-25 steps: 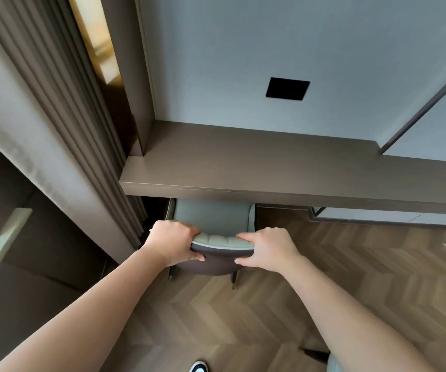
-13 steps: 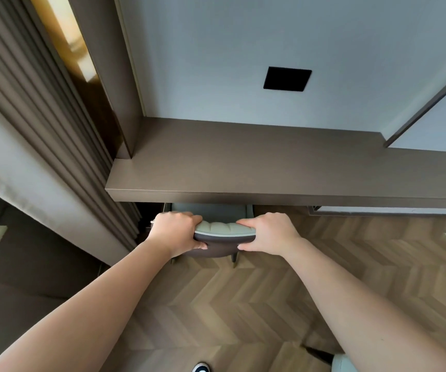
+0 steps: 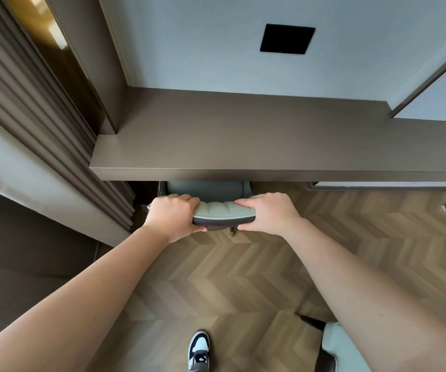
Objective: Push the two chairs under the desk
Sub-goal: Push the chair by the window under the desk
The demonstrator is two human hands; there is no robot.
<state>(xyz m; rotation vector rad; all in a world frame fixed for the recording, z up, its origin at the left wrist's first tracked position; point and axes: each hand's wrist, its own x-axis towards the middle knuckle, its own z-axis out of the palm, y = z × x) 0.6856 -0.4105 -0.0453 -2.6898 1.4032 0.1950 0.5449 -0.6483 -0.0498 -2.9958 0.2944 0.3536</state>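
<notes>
From the head view, the left hand [image 3: 172,214] and the right hand [image 3: 268,213] each wrap around an end of the padded backrest of a chair [image 3: 223,210], fingers over the pale, ribbed top cushion and thumbs on its dark outer shell. The chair's grey-green seat lies mostly under the front edge of the bench [image 3: 243,140] (a flat, matte brown slab fixed along a pale wall). A second chair [image 3: 337,345], pale cushion on a dark frame, shows only in part at the lower right, well apart from the bench. The floor [image 3: 229,285] is herringbone wood. Pleated brown curtains [image 3: 28,108] hang at the left, and a black square plate [image 3: 287,38] sits in the wall.
</notes>
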